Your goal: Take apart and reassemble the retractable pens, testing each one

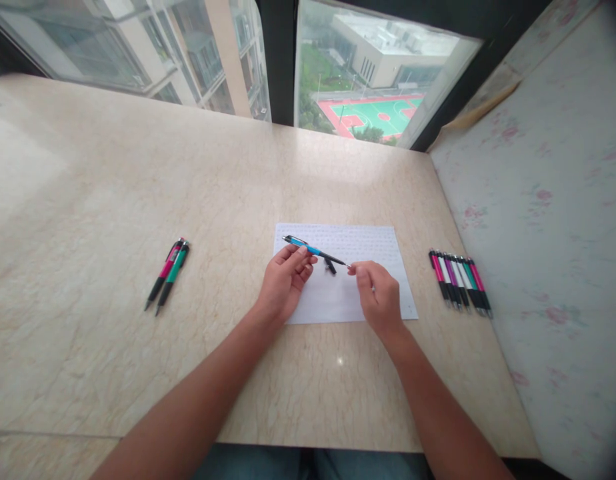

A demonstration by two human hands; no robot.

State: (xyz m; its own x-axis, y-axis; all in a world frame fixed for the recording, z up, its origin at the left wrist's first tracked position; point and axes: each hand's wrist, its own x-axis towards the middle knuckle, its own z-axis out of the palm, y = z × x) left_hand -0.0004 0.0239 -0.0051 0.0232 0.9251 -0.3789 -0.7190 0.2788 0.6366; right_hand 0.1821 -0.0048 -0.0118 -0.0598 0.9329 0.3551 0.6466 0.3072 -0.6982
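Pen (pixel 315 251) slants over the paper (pixel 338 303) toward its right edge, left hand (pixel 282 283) holding the barrel (pixel 312 250), right hand (pixel 381 293) pinching the tip (pixel 347 265).

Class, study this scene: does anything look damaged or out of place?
Yes. Beside the window frame, the tan edge of the wall covering curls away, as if peeling. A small black piece also lies loose on the written sheet, below the blue pen; I cannot tell what it is.
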